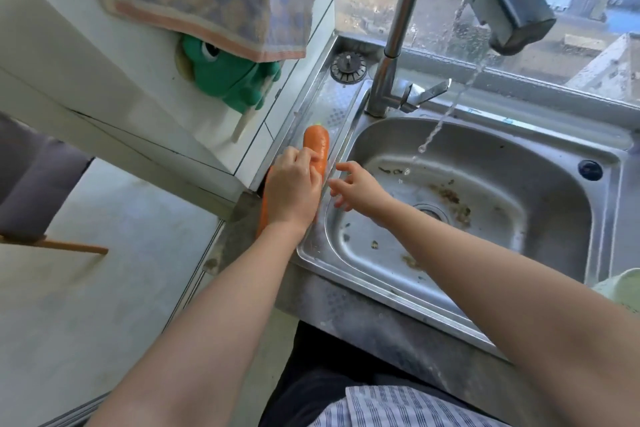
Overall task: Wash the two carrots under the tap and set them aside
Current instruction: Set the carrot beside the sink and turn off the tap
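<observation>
Two orange carrots lie on the steel ledge left of the sink. My left hand grips the nearer part of one carrot, whose thick end points away from me. The second carrot is mostly hidden under that hand and wrist; only its left edge shows. My right hand hovers just right of the carrots over the sink's left rim, fingers spread and holding nothing. The tap is running; a thin stream of water falls into the sink basin.
Food scraps lie around the drain. A sink strainer plug sits on the ledge behind the carrots. A green frog-shaped holder and a hanging towel are on the white wall at left. A pale green thing is at the right edge.
</observation>
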Tool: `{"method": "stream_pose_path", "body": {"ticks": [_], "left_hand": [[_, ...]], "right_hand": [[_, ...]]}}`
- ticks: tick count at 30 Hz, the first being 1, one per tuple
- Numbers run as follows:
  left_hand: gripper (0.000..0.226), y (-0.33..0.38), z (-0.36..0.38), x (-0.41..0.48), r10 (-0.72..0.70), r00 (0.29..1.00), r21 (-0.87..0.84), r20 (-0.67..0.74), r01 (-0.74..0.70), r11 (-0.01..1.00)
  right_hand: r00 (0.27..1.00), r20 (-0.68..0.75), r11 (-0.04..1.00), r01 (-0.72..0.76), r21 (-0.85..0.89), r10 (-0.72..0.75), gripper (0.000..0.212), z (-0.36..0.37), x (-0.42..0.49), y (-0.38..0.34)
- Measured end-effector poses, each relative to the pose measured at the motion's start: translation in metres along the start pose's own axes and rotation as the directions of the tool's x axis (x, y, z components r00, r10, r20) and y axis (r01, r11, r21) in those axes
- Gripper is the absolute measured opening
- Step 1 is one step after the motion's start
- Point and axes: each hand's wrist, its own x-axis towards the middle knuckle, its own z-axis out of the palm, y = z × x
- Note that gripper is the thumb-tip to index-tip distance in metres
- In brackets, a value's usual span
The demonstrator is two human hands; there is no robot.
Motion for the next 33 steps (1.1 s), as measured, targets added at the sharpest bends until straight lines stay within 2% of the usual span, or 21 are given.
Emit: {"method": "stream_pose_path", "body": {"ticks": [2, 4, 6, 8, 10, 15, 17, 20, 23, 27, 33], "left_hand": [[0.017, 0.019, 0.008, 0.011, 0.059, 0.998, -0.082, 0.019, -0.057, 0.995], [0.019, 0.036, 0.019, 0.024, 0.066, 0.997, -0.174, 0.044, -0.057, 0.983], [0.022, 0.050, 0.032, 0.038, 0.003, 0.991, -0.239, 0.133, 0.029, 0.971], [0.025, 0.064, 0.044, 0.054, -0.076, 0.961, -0.266, 0.265, 0.148, 0.952], [0.033, 0.078, 0.053, 0.071, -0.101, 0.930, -0.281, 0.352, 0.208, 0.937], [0.076, 0.107, 0.064, 0.117, -0.126, 0.902, -0.282, 0.413, 0.258, 0.924], [0.079, 0.112, 0.070, 0.132, -0.127, 0.909, -0.335, 0.397, 0.272, 0.902], [0.064, 0.118, 0.073, 0.145, -0.183, 0.921, -0.346, 0.344, 0.306, 0.887], [0.045, 0.124, 0.071, 0.152, -0.249, 0.919, -0.253, 0.305, 0.330, 0.909], [0.033, 0.128, 0.067, 0.154, -0.261, 0.941, -0.145, 0.216, 0.296, 0.944], [0.024, 0.126, 0.064, 0.151, -0.231, 0.961, -0.217, 0.154, 0.261, 0.941]], "right_hand": [[0.999, -0.033, 0.999, 0.011, 0.048, -0.010, 0.026, -0.023, -0.003, 0.004], [0.996, -0.087, 0.998, 0.005, 0.069, 0.001, 0.019, -0.050, -0.006, 0.008], [0.983, -0.180, 0.994, -0.014, 0.104, 0.033, 0.017, -0.077, -0.006, 0.011], [0.954, -0.291, 0.988, -0.020, 0.155, 0.065, 0.017, -0.101, 0.001, 0.012], [0.928, -0.361, 0.981, -0.020, 0.193, 0.090, 0.016, -0.120, 0.013, 0.008], [0.899, -0.406, 0.957, -0.042, 0.288, 0.162, 0.041, -0.155, 0.048, -0.012], [0.908, -0.367, 0.953, -0.097, 0.287, 0.203, 0.039, -0.164, 0.066, -0.016], [0.927, -0.258, 0.953, -0.223, 0.205, 0.272, 0.033, -0.169, 0.091, -0.015], [0.919, -0.324, 0.973, -0.195, 0.127, 0.226, 0.034, -0.171, 0.094, -0.017], [0.934, -0.335, 0.992, -0.107, 0.062, 0.121, 0.036, -0.177, 0.080, -0.025], [0.931, -0.356, 0.976, -0.149, -0.156, 0.085, 0.023, -0.172, 0.091, -0.027]]}}
